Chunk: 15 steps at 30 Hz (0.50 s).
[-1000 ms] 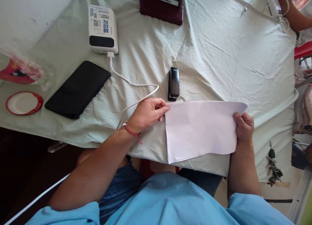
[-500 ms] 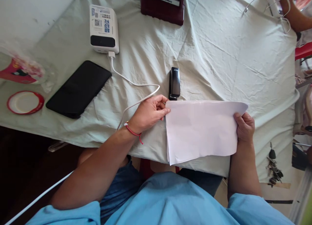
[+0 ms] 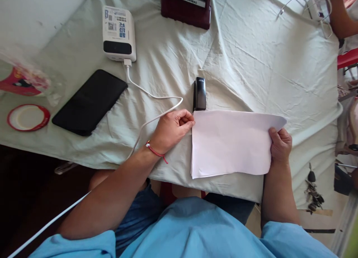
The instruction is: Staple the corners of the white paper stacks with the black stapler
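A thin stack of white paper sheets point(image 3: 231, 144) lies in front of me, between my hands. My left hand point(image 3: 175, 127), with a red cord bracelet at the wrist, pinches the stack's upper left corner between thumb and fingers. At the right edge, my right hand point(image 3: 280, 144) grips the sheets with the thumb on top, and the paper curls up a little there. Just beyond the top left edge of the paper stands a black stapler point(image 3: 200, 94); its near end meets or lies under the sheets, I cannot tell which.
A white power bank point(image 3: 119, 34) with a white cable point(image 3: 156, 97) sits at the upper left. Nearby are a black pouch point(image 3: 90, 101), a red tape roll point(image 3: 46, 118) and a dark red clock base point(image 3: 186, 10). Keys point(image 3: 313, 192) lie right; another person's arm point(image 3: 342, 17) shows top right.
The paper stack has shifted slightly away from me, and its upper edge now covers the stapler's near end. Its lower left corner has drawn up and the sheets look more even.
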### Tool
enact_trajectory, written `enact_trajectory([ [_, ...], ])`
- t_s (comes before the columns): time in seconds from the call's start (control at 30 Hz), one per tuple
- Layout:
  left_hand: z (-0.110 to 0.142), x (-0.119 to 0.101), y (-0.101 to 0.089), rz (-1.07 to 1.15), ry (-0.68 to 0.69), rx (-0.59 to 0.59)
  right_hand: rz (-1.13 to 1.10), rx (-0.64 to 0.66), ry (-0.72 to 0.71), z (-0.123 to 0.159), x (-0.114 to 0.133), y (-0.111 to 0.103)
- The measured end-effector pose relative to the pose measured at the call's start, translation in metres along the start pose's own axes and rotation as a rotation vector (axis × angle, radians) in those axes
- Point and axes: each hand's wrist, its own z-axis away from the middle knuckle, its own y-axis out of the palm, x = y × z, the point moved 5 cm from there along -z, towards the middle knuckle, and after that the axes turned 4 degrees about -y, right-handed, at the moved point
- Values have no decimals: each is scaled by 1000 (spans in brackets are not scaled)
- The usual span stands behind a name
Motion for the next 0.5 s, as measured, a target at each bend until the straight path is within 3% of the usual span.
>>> enact_trajectory([
  [0.23,0,1,-1,-99,14,-103,-29,-25,43,0,-1,1],
  [0.5,3,-3,-2,-90,64,-120,-37,-25,41,1,0,1],
])
